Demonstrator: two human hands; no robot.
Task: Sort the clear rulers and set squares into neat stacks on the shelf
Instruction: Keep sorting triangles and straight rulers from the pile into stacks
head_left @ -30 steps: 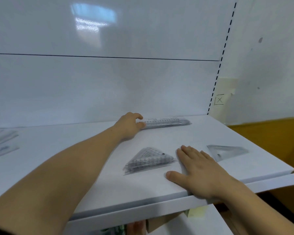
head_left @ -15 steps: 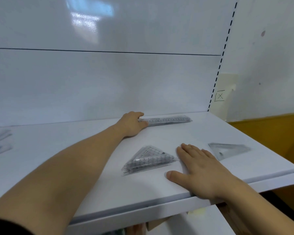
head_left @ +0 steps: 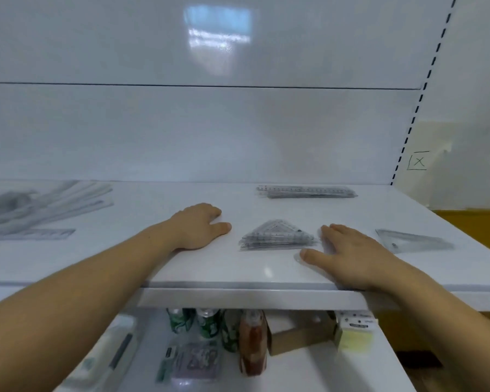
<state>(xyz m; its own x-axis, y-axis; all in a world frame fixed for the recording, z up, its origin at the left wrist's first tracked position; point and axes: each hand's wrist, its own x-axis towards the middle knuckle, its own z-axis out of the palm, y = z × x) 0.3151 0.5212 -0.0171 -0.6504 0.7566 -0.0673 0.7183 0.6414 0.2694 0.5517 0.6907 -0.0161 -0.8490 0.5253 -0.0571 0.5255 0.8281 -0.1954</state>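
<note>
A stack of clear triangular set squares (head_left: 277, 236) lies near the front of the white shelf (head_left: 238, 273). My left hand (head_left: 200, 226) rests on the shelf just left of it, fingers loosely curled, holding nothing. My right hand (head_left: 351, 253) lies flat on the shelf just right of the stack, its fingers straight. A stack of clear rulers (head_left: 306, 191) lies along the back wall. A single long set square (head_left: 413, 240) lies to the right. A loose, blurred pile of rulers (head_left: 40, 210) sprawls at the far left.
The shelf backs onto a glossy white panel. Below it, a lower shelf (head_left: 309, 372) carries green bottles (head_left: 207, 323), a reddish bottle (head_left: 252, 340), a cardboard box (head_left: 300, 335) and packaged items. A yellow wall section (head_left: 475, 224) stands at the right.
My left hand has let go of the ruler stack at the back and come forward to rest beside the set squares. The view has swung left and down. My right hand stays put.
</note>
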